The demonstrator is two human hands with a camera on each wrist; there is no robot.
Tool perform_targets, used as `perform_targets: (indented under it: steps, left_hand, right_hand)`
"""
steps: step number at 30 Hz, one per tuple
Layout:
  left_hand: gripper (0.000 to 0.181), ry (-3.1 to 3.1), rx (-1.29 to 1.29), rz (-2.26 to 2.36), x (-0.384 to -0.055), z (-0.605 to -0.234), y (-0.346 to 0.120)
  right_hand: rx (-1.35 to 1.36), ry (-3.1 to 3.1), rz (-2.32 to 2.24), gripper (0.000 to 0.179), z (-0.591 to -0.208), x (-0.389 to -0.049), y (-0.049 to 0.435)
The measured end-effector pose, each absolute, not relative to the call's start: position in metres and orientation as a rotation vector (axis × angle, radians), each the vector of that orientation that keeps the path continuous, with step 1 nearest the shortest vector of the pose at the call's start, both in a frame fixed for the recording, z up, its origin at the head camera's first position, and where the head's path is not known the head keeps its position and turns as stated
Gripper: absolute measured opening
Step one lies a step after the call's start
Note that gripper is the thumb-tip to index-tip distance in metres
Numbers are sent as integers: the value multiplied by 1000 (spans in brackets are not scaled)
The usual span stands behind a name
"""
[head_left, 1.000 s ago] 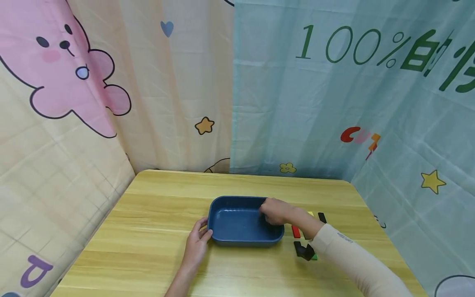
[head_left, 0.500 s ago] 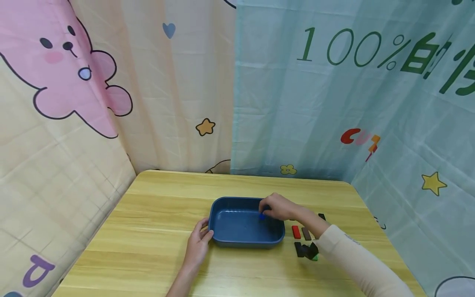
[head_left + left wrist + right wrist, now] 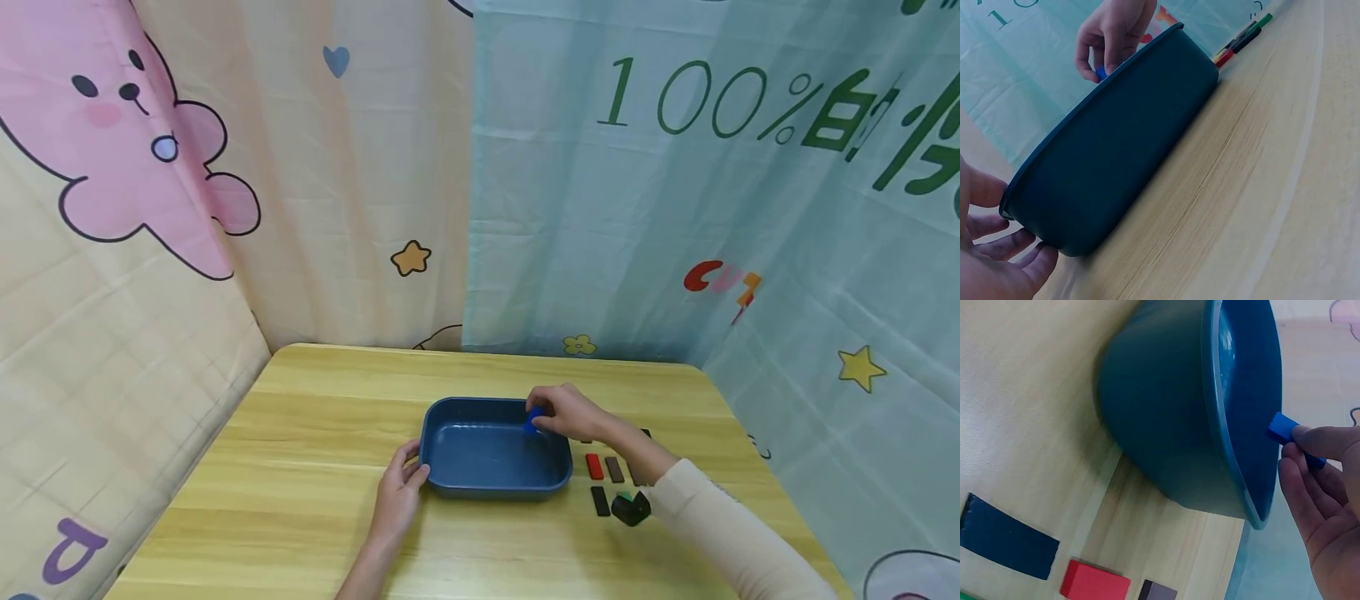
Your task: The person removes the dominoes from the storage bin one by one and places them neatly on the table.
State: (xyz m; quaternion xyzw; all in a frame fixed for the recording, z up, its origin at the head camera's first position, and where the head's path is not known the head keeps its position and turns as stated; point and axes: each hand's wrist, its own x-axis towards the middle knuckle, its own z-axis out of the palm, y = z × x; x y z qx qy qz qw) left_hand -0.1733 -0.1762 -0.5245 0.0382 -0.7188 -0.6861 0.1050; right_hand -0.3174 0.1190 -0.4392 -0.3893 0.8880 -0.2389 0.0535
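A dark blue rectangular plastic basin [image 3: 495, 490] stands on the table. My left hand [image 3: 399, 492] holds its left end; in the left wrist view, the thumb is at the rim and the other fingers lie against the outer wall. Over the basin's right end, my right hand [image 3: 572, 414] pinches a small bright blue block [image 3: 533, 419] between thumb and fingers. Seen from the right wrist, that blue block [image 3: 1284, 428] is rectangular and sits at rim height, apart from the basin floor. Nothing else shows inside the basin.
Right of the basin lie several small blocks: a red block [image 3: 594, 467], a brown block [image 3: 614, 470] and a black block [image 3: 600, 502]. A dark wrist device [image 3: 632, 508] under the right forearm partly covers a green block [image 3: 625, 497]. Printed curtains [image 3: 360, 167] surround the wooden table [image 3: 322, 467].
My right hand has risen from inside the basin to its rim, bringing the blue block up into sight. My left hand stays at the basin's left end.
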Motion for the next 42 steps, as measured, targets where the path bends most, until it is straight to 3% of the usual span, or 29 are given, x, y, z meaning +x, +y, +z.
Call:
perform_targets:
  steps: [18, 27, 42]
  left_hand:
    - [44, -2143, 120, -2024, -173, -521, -174]
    - [44, -2147, 113, -2023, -174, -520, -174]
    - [45, -2153, 129, -2023, -175, -521, -174]
  right_hand:
    - [-1095, 2646, -1053, 27, -439, -314, 163]
    - [-911, 2609, -1266, 13, -441, -301, 191]
    - [-854, 2725, -1223, 19, -453, -282, 231]
